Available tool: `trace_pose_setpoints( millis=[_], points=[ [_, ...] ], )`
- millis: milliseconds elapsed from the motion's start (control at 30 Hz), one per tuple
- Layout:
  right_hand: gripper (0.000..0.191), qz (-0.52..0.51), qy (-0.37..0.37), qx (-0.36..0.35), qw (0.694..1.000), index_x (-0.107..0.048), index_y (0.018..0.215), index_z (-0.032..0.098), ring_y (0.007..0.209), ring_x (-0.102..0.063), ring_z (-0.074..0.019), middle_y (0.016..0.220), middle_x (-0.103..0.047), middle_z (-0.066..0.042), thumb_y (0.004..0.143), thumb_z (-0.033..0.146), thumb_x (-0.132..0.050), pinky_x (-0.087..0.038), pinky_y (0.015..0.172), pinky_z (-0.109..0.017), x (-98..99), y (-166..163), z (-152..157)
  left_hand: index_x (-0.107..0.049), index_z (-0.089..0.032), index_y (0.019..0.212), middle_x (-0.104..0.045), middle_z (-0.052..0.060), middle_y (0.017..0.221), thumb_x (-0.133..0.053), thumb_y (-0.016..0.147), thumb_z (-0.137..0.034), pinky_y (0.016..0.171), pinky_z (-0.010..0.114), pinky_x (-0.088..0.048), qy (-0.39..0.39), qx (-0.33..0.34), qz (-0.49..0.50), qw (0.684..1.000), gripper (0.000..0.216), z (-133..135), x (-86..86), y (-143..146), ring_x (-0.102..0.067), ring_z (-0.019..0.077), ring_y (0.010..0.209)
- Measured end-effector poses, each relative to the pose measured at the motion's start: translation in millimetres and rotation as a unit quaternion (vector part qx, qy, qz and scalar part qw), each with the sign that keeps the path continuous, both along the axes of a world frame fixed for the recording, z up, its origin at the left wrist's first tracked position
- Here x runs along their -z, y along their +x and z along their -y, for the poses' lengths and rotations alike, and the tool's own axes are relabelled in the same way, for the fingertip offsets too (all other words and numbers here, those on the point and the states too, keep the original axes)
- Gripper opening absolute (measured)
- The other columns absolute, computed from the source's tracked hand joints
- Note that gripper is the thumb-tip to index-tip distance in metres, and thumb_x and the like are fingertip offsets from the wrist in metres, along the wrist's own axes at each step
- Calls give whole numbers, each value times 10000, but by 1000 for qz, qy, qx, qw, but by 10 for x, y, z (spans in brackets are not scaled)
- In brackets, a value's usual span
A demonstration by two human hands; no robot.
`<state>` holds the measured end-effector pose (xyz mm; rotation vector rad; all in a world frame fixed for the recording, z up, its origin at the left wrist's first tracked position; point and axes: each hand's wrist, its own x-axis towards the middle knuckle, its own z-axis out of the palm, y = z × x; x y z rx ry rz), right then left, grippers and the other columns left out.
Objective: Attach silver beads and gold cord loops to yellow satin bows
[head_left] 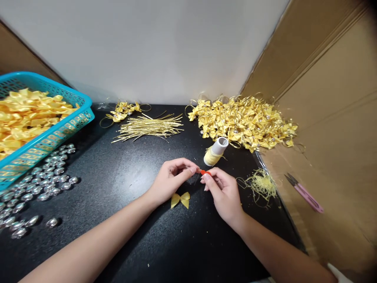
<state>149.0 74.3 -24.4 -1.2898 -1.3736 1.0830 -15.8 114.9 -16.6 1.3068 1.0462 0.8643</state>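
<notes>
My left hand (173, 179) is closed in a pinch, its fingertips meeting the left end of a small red piece (205, 172); what it holds there is too small to make out. My right hand (222, 192) pinches that red piece between thumb and fingers, which partly hide it. A thin dark line hangs between the two hands. On the black table (126, 232) just below my left hand lies a yellow ribbon bow (180, 200). Behind my right hand, a white cone spool (217, 151) wound with yellow thread stands slightly tilted.
A blue basket (85, 104) of yellow bows stands left, silver beads (44, 181) beside it. Gold wire ties (150, 127) and a few finished bows (123, 110) lie behind; a bow pile (244, 122), tangled thread (262, 186) and pink thread snips (306, 194) are right.
</notes>
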Motion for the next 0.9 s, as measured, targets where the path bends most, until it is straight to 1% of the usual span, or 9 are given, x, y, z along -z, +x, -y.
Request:
trace_pose_setpoints(
  millis=[100, 200, 267, 367, 467, 567, 633, 767, 900],
  points=[
    [247, 76, 16, -10, 997, -590, 736, 181, 661, -540, -138, 693, -592, -8, 927, 320, -517, -415, 620, -262, -12, 7, -11, -672, -153, 771, -697, 50, 783, -613, 840, -361, 669, 273, -450, 24, 13, -37, 999, 227, -4, 9, -21, -607, 153, 721],
    [288, 163, 56, -27, 985, -573, 716, 185, 732, -526, -158, 706, -585, -14, 958, 279, -450, -394, 678, -282, -25, 12, -18, -680, -164, 745, -666, 34, 731, -599, 846, -327, 649, 277, -407, 112, 34, -125, 985, 209, -14, 14, -54, -558, 149, 693],
    [307, 186, 70, -40, 979, -564, 719, 187, 757, -520, -164, 724, -599, -17, 975, 255, -408, -390, 710, -291, -30, 16, -19, -684, -174, 741, -672, 25, 734, -584, 858, -294, 687, 280, -399, 173, 47, -162, 970, 196, -31, 10, -78, -552, 150, 727],
    [307, 213, 73, -45, 973, -553, 726, 189, 772, -508, -172, 742, -610, -23, 982, 246, -392, -385, 722, -299, -25, 19, -22, -662, -173, 734, -681, 14, 766, -571, 877, -274, 758, 285, -398, 234, 88, -182, 951, 197, -75, -1, -113, -554, 145, 767],
    [313, 248, 73, -53, 965, -538, 708, 189, 769, -492, -181, 733, -604, -30, 979, 240, -390, -378, 714, -305, -10, 13, -37, -616, -162, 699, -657, 12, 762, -573, 883, -278, 777, 286, -393, 270, 138, -204, 931, 222, -130, -2, -147, -542, 143, 769],
    [286, 253, 75, -53, 963, -542, 703, 188, 760, -494, -175, 729, -607, -25, 960, 237, -425, -378, 705, -299, 10, 6, -60, -596, -162, 710, -637, 13, 769, -543, 908, -291, 770, 285, -390, 280, 161, -225, 919, 242, -182, 8, -184, -531, 144, 774],
    [246, 237, 79, -30, 968, -546, 692, 186, 715, -495, -157, 693, -587, -9, 925, 234, -482, -376, 675, -282, 21, 16, -77, -595, -163, 729, -634, 16, 793, -526, 920, -298, 779, 292, -387, 290, 156, -244, 912, 243, -210, 17, -214, -526, 147, 785],
    [259, 213, 80, 64, 972, -483, 611, 187, 545, -414, -104, 568, -441, 42, 818, 275, -611, -336, 564, -251, 31, 102, -137, -594, -160, 748, -608, 32, 812, -513, 921, -313, 773, 316, -380, 323, 142, -304, 885, 245, -247, 33, -274, -504, 160, 780],
    [291, 227, 84, 153, 958, -457, 624, 195, 535, -403, -100, 579, -422, 51, 753, 342, -673, -326, 549, -251, 16, 220, -236, -612, -164, 755, -580, 51, 826, -514, 907, -322, 749, 330, -395, 346, 130, -347, 862, 240, -254, 54, -297, -488, 182, 795]
  ],
)
